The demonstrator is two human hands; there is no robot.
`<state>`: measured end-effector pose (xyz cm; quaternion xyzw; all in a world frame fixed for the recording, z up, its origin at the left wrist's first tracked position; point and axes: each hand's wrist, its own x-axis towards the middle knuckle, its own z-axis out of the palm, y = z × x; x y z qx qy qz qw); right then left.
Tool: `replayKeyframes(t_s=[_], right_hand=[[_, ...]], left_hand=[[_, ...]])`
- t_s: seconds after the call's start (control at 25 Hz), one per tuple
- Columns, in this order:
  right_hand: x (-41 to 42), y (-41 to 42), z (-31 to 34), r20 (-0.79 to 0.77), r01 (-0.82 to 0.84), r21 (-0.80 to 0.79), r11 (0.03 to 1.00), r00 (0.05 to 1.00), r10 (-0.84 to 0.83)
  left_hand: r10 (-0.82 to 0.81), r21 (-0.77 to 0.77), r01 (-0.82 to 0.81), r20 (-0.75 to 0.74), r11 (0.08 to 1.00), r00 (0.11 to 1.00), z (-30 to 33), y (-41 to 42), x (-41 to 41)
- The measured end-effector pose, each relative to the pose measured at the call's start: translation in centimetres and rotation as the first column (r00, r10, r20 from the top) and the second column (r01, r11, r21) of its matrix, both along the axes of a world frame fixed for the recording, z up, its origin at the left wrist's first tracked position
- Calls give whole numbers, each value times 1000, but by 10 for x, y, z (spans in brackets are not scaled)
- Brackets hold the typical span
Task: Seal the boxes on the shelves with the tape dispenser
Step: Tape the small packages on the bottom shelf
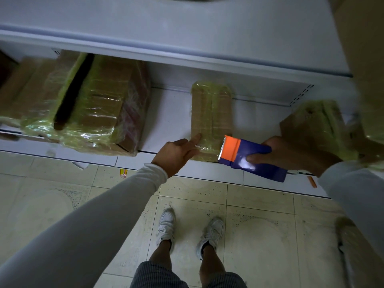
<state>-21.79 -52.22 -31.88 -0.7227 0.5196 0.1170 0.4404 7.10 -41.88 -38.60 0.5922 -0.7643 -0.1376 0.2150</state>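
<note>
A narrow cardboard box (209,113), wrapped in yellowish tape, lies on the low white shelf (166,113) in front of me. My left hand (178,154) rests on its near left corner, the forefinger straight on top and the other fingers against the taped front end. My right hand (291,154) grips a blue tape dispenser (247,156) with an orange plate and a toothed blade. The blade touches the box's near right edge.
A big taped box (87,104) stands at the left of the same shelf. Another taped box (315,123) sits at the right behind my right hand. An upper shelf (166,38) overhangs the boxes. Tiled floor (249,215) and my feet lie below.
</note>
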Motion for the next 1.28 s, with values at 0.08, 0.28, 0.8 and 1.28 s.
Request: replayKeyframes(t_s=[0.08,0.28,0.8,1.28], right_hand=[[8,5,-3,16,-20,-15,1000,1000,20],[42,19,-11,73,-39,-30,999,996,41],[7,17,9,24,-166,-64,984,986,168],[40,24,-43,-328,-81,-408,909,943,-63]], left_hand=[[1,2,-1,13,1000,1000,0,3,8],[96,-56,-88,167,995,981,14,8,46],[-297,172,245,430,954,853,1,-41,18],[-243,151,198,400,969,884,-2,-42,12]])
